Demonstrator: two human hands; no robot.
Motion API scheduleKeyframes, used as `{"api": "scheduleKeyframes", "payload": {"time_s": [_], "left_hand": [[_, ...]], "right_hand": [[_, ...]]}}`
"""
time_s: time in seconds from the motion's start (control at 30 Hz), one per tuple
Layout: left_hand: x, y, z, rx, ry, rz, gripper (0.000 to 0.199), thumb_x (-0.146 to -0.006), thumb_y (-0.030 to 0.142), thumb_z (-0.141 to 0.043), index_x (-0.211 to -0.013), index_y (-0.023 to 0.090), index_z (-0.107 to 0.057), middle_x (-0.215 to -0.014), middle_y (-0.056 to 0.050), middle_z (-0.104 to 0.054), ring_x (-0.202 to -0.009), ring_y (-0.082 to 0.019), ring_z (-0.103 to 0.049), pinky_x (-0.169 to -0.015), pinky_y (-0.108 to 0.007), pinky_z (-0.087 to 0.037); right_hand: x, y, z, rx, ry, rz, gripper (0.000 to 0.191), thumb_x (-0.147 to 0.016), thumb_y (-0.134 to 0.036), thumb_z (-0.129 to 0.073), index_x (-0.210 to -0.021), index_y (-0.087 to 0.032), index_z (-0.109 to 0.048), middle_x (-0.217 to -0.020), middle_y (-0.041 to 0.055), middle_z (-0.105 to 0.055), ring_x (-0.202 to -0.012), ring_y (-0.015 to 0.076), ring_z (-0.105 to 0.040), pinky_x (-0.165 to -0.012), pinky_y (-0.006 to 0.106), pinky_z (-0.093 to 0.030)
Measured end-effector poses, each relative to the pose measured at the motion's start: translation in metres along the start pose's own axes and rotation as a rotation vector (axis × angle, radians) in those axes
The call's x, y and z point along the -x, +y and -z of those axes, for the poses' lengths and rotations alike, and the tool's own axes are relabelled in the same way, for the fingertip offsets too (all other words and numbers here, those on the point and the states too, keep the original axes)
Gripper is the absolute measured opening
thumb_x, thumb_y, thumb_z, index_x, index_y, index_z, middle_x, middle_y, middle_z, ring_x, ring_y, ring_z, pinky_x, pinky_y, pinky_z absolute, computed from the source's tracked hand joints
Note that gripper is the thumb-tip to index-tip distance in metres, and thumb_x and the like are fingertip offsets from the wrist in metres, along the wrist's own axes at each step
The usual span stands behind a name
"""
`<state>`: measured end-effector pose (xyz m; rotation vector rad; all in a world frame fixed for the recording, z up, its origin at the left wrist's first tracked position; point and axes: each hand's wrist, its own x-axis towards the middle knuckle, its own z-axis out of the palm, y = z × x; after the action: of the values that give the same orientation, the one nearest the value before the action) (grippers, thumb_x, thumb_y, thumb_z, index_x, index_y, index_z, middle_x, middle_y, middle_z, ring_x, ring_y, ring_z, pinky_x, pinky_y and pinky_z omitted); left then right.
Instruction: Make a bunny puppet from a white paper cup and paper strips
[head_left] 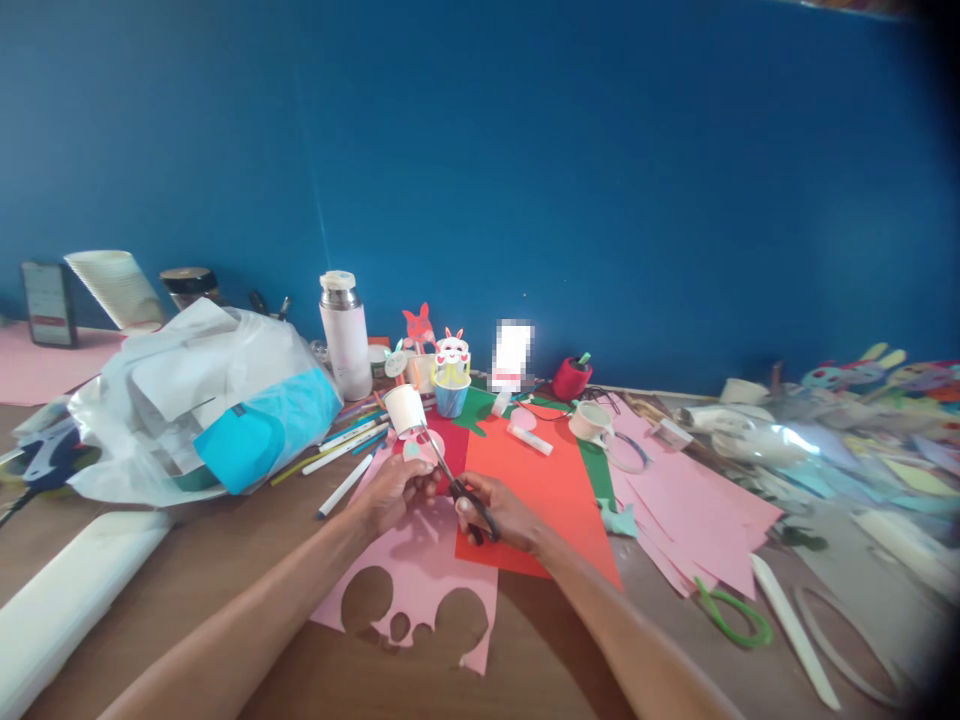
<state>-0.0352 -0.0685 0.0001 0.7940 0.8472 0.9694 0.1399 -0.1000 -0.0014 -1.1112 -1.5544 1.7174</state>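
My right hand [504, 508] grips a pair of black-handled scissors [484, 522], its blades pointing up and left. Pinched in my left hand [397, 490] is a small pink paper piece [429, 445], close beside the scissor blades. Whether the blades touch the paper, I cannot tell. Below both hands lies a pink sheet [424, 555] with round holes cut out of it. An orange sheet [536, 470] spreads out under and to the right of my right hand. Just beyond my left hand is a white paper cup [405, 410], tilted.
A blue cup with a bunny face [451, 395] and a white flask [346, 345] stand at the back. Markers [346, 485] and a stuffed plastic bag [202, 400] lie left. Pink sheets [690, 490], a mug [591, 424] and a green loop [739, 625] are right.
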Motion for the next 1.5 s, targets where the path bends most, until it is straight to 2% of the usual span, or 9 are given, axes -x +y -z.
{"api": "scheduleKeyframes", "payload": {"time_s": [0.63,0.97,1.2,1.5], "left_hand": [[-0.0009,-0.0005,0.0044,0.006,-0.013,0.038,0.005,-0.066,0.011,-0.052,-0.065,0.010,-0.057,-0.059,-0.003,-0.058,-0.046,-0.010,-0.050,-0.042,-0.022,-0.044],[-0.0011,0.0004,0.0063,-0.007,-0.019,0.045,0.009,-0.069,0.012,-0.048,-0.064,0.010,-0.056,-0.049,-0.002,-0.055,-0.042,-0.010,-0.050,-0.042,-0.022,-0.043],[-0.0022,0.0012,0.0073,0.020,-0.010,0.005,0.003,-0.069,0.011,-0.051,-0.067,0.012,-0.053,-0.059,-0.002,-0.058,-0.045,-0.009,-0.050,-0.042,-0.021,-0.044],[-0.0018,0.0019,0.0081,0.048,-0.009,0.002,0.002,-0.071,0.013,-0.052,-0.069,0.012,-0.053,-0.060,-0.001,-0.059,-0.046,-0.008,-0.050,-0.041,-0.021,-0.043]], "right_hand": [[0.0009,0.0008,0.0010,0.013,0.026,-0.001,0.040,-0.069,-0.053,-0.057,-0.087,-0.018,-0.047,-0.055,-0.0055,-0.050,-0.040,0.0061,-0.048,-0.040,0.018,-0.040],[-0.0009,0.0078,0.0027,0.003,0.041,0.009,0.037,-0.071,-0.051,-0.056,-0.087,-0.018,-0.048,-0.056,-0.0052,-0.051,-0.040,0.0064,-0.049,-0.039,0.018,-0.040],[0.0000,0.0061,0.0041,-0.007,0.036,0.020,0.036,-0.071,-0.050,-0.057,-0.086,-0.019,-0.049,-0.057,-0.0046,-0.052,-0.041,0.0070,-0.050,-0.039,0.018,-0.040],[-0.0009,0.0093,0.0042,-0.008,0.045,0.029,0.036,-0.072,-0.050,-0.056,-0.088,-0.018,-0.049,-0.056,-0.0044,-0.051,-0.040,0.0071,-0.050,-0.039,0.018,-0.040]]}}
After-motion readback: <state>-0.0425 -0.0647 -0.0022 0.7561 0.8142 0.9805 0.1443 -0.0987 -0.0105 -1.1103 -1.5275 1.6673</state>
